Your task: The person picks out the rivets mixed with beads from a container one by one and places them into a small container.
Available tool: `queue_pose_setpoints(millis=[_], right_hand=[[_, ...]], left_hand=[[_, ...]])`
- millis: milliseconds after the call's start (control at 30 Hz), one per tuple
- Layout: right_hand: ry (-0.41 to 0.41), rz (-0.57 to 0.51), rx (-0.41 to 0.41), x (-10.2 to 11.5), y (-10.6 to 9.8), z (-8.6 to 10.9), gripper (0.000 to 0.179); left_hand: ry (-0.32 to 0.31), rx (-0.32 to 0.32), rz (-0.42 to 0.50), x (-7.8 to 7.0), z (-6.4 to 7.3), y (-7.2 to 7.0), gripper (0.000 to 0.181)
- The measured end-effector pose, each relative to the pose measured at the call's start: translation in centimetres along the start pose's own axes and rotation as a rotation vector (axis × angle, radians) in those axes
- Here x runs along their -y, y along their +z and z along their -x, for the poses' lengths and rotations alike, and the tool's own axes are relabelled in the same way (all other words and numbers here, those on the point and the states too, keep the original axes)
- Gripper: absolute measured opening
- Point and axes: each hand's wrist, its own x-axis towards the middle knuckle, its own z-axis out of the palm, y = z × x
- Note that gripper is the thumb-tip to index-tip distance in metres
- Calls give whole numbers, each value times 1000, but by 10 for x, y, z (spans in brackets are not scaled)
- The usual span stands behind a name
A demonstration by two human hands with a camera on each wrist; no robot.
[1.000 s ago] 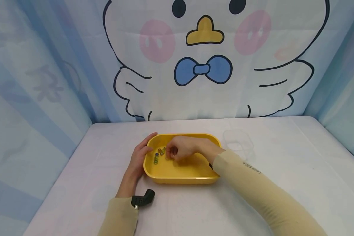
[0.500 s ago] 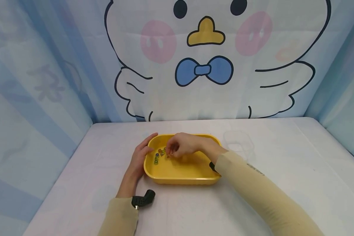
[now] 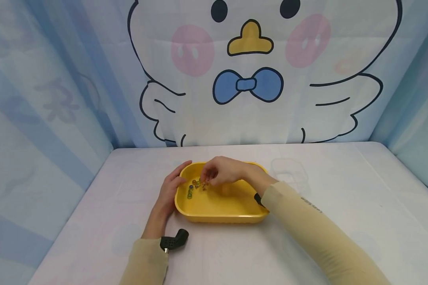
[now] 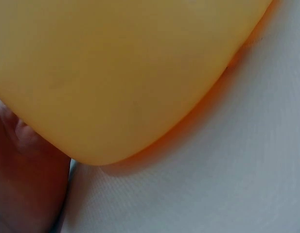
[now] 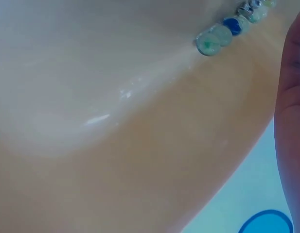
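Observation:
A yellow tray [image 3: 222, 206] with rounded corners stands on the table. At its left end my left hand [image 3: 167, 194] grips the rim, thumb over the edge and fingers along the outside. The tray's wall [image 4: 115, 87] fills most of the left wrist view, partly covering that hand. Several glass marbles [image 3: 190, 190] lie in a bent row inside the tray's left part. My right hand [image 3: 222, 171] reaches over the far rim area, fingers curled, and pinches a small marble at the row's right end; the fingers mostly hide it. Clear marbles [image 5: 209, 43] with coloured swirls show in the right wrist view.
Behind the tray to the right, a faint clear outline [image 3: 289, 170] shows on the white table [image 3: 342, 190]. A printed cloth backdrop [image 3: 247, 118] rises at the table's far edge. A dark wrist camera [image 3: 176, 239] sits on the left wrist.
My right hand has moved slightly away from me, toward the tray's far side, uncovering more of the small marbles at the row's right end. My left hand keeps its grip on the tray.

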Motion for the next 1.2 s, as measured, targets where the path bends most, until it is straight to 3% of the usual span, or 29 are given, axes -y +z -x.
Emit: queue_pose_setpoints(millis=[400, 1200], right_hand=[[35, -36, -39, 9, -8, 6, 20], [-7, -94, -128, 25, -37, 30, 20]], left_hand=[[2, -5, -16, -1, 0, 1, 62], [-6, -5, -9, 1, 0, 1, 61]])
